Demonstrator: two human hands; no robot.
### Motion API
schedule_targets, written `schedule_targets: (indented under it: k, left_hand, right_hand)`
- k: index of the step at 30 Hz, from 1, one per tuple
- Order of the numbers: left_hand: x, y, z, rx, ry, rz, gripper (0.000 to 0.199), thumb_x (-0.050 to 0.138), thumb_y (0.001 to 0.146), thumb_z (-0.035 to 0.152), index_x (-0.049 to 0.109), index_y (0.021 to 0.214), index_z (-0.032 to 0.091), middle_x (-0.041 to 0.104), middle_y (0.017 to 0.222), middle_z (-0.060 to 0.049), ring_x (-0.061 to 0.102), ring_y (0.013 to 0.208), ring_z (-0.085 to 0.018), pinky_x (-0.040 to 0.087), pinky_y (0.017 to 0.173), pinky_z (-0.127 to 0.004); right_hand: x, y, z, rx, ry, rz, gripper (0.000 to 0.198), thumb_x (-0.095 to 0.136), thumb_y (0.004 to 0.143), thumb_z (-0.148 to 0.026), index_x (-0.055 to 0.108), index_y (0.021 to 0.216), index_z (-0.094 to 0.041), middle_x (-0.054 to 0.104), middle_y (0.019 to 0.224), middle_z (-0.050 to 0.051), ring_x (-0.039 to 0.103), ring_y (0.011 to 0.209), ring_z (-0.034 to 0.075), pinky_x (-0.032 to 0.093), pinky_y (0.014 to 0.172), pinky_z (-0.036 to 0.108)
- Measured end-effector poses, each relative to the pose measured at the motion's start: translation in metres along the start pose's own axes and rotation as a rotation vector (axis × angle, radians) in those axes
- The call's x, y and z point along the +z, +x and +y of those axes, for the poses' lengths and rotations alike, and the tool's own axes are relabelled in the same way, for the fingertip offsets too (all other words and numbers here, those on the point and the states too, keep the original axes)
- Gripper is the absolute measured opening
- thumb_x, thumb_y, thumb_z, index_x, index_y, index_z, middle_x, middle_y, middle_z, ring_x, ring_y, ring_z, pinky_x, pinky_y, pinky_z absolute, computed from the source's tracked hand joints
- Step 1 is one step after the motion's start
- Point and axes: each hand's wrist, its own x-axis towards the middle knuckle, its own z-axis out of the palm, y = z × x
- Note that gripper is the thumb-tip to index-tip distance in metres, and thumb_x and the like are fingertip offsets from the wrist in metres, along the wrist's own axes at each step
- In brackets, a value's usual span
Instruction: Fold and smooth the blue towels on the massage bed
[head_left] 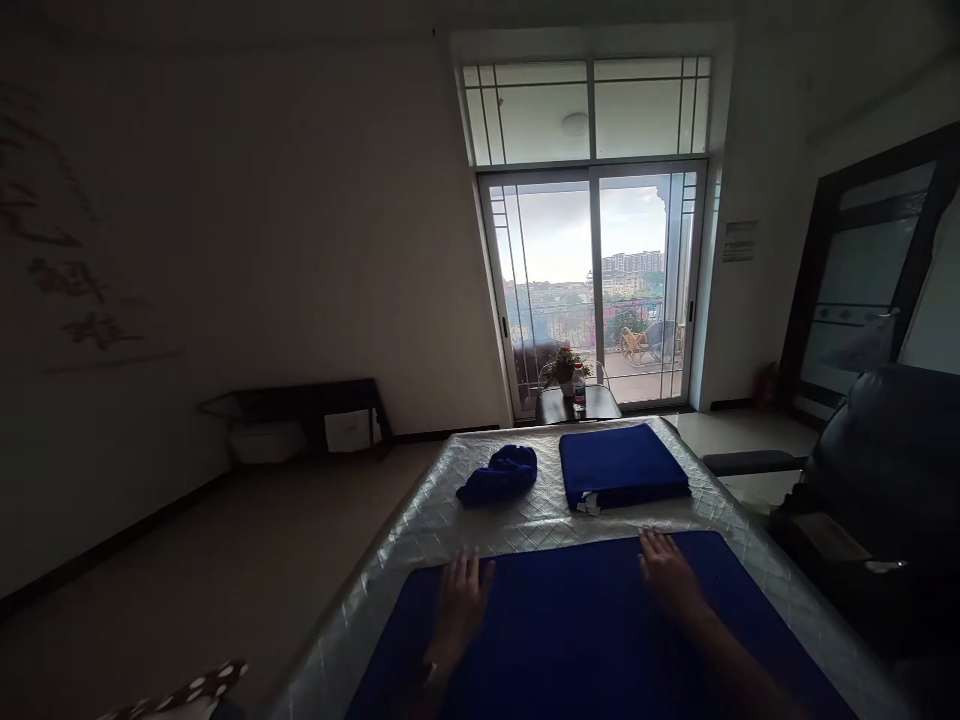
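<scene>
A dark blue cloth [562, 630] is spread flat over the near part of a silvery quilted table cover [420, 530]. My left hand [459, 600] lies palm down near the cloth's far left corner, fingers stretched out. Close to the far right corner, my right hand [666, 570] rests on the same cloth, its fingers extended over the far edge. Beyond the hands sits a neatly folded blue cloth stack [622, 465] with small white tags at its front. To its left is a crumpled blue cloth [501, 475], touched by neither hand.
A small dark table [555, 405] with a potted plant [564, 368] and a bottle [578, 388] stands past the far end, before glass sliding doors [592, 290]. On the right is a black chair [885, 480]. A low dark bench [300, 405] lines the left wall.
</scene>
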Motion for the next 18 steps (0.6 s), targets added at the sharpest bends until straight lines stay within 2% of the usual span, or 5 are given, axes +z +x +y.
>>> schedule_targets:
  k: [4,6,8,14,18]
  left_hand:
    - [0.005,-0.006,0.106,0.321,-0.203,-0.109,0.055,0.029,0.11,0.043,0.056,0.151,0.019,0.057,0.156,-0.011,0.049,0.147,-0.027,0.042,0.121,-0.046]
    - [0.012,-0.01,0.136,0.41,-0.246,-0.133,0.052,0.03,0.11,0.037,0.051,0.155,0.021,0.054,0.159,-0.01,0.045,0.15,-0.027,0.041,0.122,-0.049]
    - [0.017,-0.013,0.148,0.416,-0.278,-0.125,0.052,0.028,0.11,0.032,0.046,0.158,0.021,0.052,0.16,-0.01,0.043,0.152,-0.026,0.039,0.124,-0.049]
    - [0.007,-0.01,0.133,0.334,-0.35,-0.258,0.064,0.021,0.11,0.052,0.04,0.161,0.017,0.042,0.165,-0.011,0.035,0.156,-0.026,0.034,0.127,-0.05]
    - [0.003,-0.006,0.071,0.199,-0.241,-0.297,0.065,0.025,0.11,0.052,0.042,0.16,0.014,0.041,0.166,-0.011,0.033,0.156,-0.025,0.031,0.128,-0.044]
  right_hand:
    - [0.022,0.005,-0.086,-0.2,0.184,-0.025,0.061,0.028,0.103,-0.032,0.041,0.16,-0.012,0.037,0.167,0.01,0.03,0.157,0.023,0.023,0.13,0.041]
    - [0.031,0.005,-0.105,-0.26,0.216,-0.06,0.06,0.029,0.103,-0.029,0.04,0.16,-0.012,0.036,0.168,0.01,0.028,0.158,0.023,0.022,0.13,0.043]
    - [0.037,0.004,-0.111,-0.28,0.215,-0.08,0.06,0.03,0.103,-0.028,0.039,0.161,-0.013,0.035,0.168,0.01,0.026,0.158,0.023,0.021,0.13,0.044]
    - [0.033,0.004,-0.1,-0.245,0.21,-0.113,0.063,0.023,0.105,-0.034,0.034,0.162,-0.012,0.031,0.17,0.009,0.023,0.159,0.022,0.017,0.131,0.044]
    - [0.026,0.006,-0.041,-0.102,0.155,-0.111,0.068,0.022,0.103,-0.042,0.036,0.162,-0.011,0.034,0.169,0.01,0.024,0.159,0.023,0.016,0.131,0.045]
